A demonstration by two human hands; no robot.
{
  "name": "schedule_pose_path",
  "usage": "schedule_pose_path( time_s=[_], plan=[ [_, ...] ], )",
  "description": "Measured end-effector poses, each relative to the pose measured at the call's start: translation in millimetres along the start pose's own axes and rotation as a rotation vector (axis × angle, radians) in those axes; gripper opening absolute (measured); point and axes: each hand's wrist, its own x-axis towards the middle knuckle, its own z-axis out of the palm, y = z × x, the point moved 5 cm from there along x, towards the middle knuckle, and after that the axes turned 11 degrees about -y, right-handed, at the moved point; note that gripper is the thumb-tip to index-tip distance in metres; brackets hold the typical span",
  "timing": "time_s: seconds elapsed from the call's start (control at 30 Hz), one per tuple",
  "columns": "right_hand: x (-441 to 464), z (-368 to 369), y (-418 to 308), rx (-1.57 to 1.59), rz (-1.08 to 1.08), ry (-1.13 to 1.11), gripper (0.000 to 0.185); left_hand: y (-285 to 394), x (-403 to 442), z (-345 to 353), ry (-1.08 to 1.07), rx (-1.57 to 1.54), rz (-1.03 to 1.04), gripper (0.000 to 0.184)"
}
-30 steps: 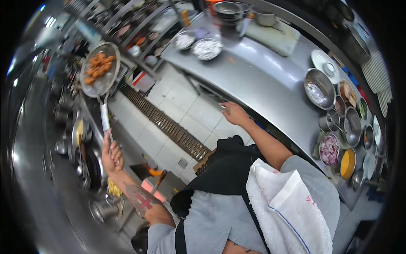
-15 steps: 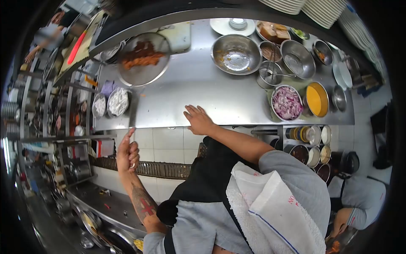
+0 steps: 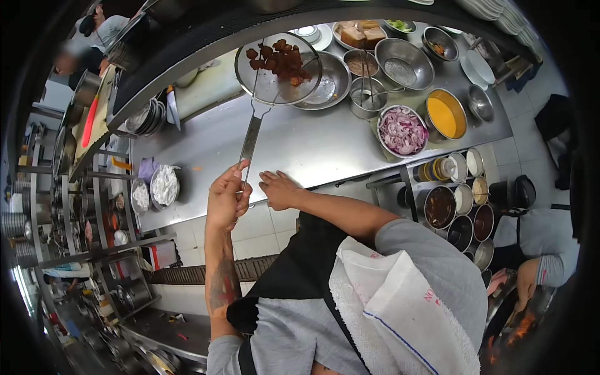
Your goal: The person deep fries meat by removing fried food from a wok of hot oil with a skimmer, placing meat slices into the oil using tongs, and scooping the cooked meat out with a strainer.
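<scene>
My left hand [image 3: 227, 195] is closed round the handle of a long-handled strainer [image 3: 252, 139], held up above the steel counter [image 3: 212, 140]. Browned fried pieces [image 3: 282, 61] lie in its mesh. Behind the strainer's right side, partly covered by it, sits a metal bowl [image 3: 335, 81]. My right hand [image 3: 279, 190] rests on the counter's front edge, fingers apart, holding nothing. To the right stand a bowl of sliced red onion [image 3: 402, 130], a container of yellow liquid [image 3: 445, 114] and a small pot with utensils [image 3: 366, 99].
Bowls of white stuff [image 3: 165, 185] stand at the counter's left end. A cutting board [image 3: 209, 84] lies at the back. Low at right, a co-worker [image 3: 542, 244] works near flames [image 3: 522, 327]. Another person [image 3: 106, 28] is at upper left. A shelf edge [image 3: 250, 24] runs overhead.
My view has turned from the aisle to the counter. The strainer has swung right, from the left side to above the metal bowl. My right hand has come down onto the counter edge.
</scene>
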Motion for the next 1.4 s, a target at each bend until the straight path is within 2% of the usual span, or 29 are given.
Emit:
schedule_pose_path(
  time_s=[0.07,0.13,0.27,0.37,0.4,0.43,0.47,0.5,0.53,0.6,0.63,0.7,0.73,0.8,0.93,0.97,1.0,1.03,1.07,1.1,1.13,1.17,1.2,1.27,1.33,1.4],
  plan=[
    [0,2,0,0.003,0.007,0.009,0.06,-3,3,3,0.024,0.112,-0.005,0.034],
    [1,3,-1,-0.001,0.008,0.019,0.059,0,8,0,0.128,0.641,0.211,0.034],
    [0,2,1,-0.011,0.01,0.002,0.061,-5,10,-1,0.262,0.805,0.338,0.035],
    [0,6,-4,-0.04,0.009,-0.001,0.059,-14,-7,-25,0.218,0.18,0.124,0.037],
    [-4,0,-11,-0.076,0.008,0.012,0.055,-13,-15,-30,0.227,0.17,0.125,0.037],
    [-4,-6,-19,-0.084,-0.003,0.003,0.055,-18,-24,-35,0.191,0.021,0.074,0.038],
    [-7,-11,-32,-0.001,-0.019,-0.249,0.05,-23,-31,-39,0.154,-0.129,0.027,0.04],
    [-12,-6,-42,0.081,-0.035,-0.504,0.046,-33,-41,-48,0.151,-0.212,0.016,0.042],
    [-12,1,-46,0.064,-0.049,-0.519,0.046,-42,-51,-56,0.17,-0.227,0.026,0.042],
    [-12,15,-71,0.177,-0.352,-0.469,0.042,-67,-80,-69,0.191,-0.382,0.0,0.043],
    [-10,16,-82,0.134,-0.419,-0.51,0.042,-80,-98,-78,0.176,-0.411,0.026,0.044],
    [-8,27,-100,0.003,-0.455,-0.708,0.059,-107,-147,-92,0.294,-0.47,0.025,0.043],
    [-5,35,-112,-0.06,-0.543,-0.763,0.059,-124,-173,-94,0.322,-0.516,0.048,0.043],
    [2,47,-119,-0.072,-0.529,-0.77,0.059,-151,-229,-92,0.452,-0.566,0.102,0.041],
    [-7,78,-165,-0.296,-0.71,-0.955,0.057,-220,-356,-40,0.794,-0.657,0.239,0.039],
    [-13,91,-175,-0.312,-0.815,-0.952,0.049,-236,-384,-12,0.939,-0.716,0.246,0.038],
    [-16,105,-185,-0.332,-0.932,-0.956,0.043,-251,-410,19,1.032,-0.741,0.299,0.037],
    [-22,120,-194,-0.426,-0.956,-1.04,0.049,-281,-433,49,1.313,-0.726,0.367,0.037],
    [-28,137,-204,-0.534,-1.0,-1.123,0.057,-294,-454,86,1.447,-0.737,0.403,0.037],
    [-36,141,-216,-0.522,-1.018,-1.042,0.059,-306,-473,124,1.581,-0.737,0.436,0.037],
    [-41,150,-228,-0.46,-1.051,-1.065,0.063,-297,-491,167,1.548,-0.77,0.457,0.037],
    [-52,151,-243,-0.469,-1.009,-1.129,0.063,-314,-507,207,1.686,-0.829,0.534,0.037],
    [-58,163,-247,-0.44,-1.056,-1.137,0.062,-331,-519,242,1.809,-0.866,0.616,0.037],
    [-77,178,-265,-0.543,-1.125,-1.16,0.06,-347,-536,317,2.151,-0.991,0.656,0.035],
    [-99,193,-289,-0.665,-1.182,-1.202,0.059,-381,-553,380,2.55,-0.998,0.479,0.032],
    [-110,202,-295,-0.755,-1.198,-1.206,0.059,-408,-552,444,2.857,-0.942,0.277,0.03]
  ],
)
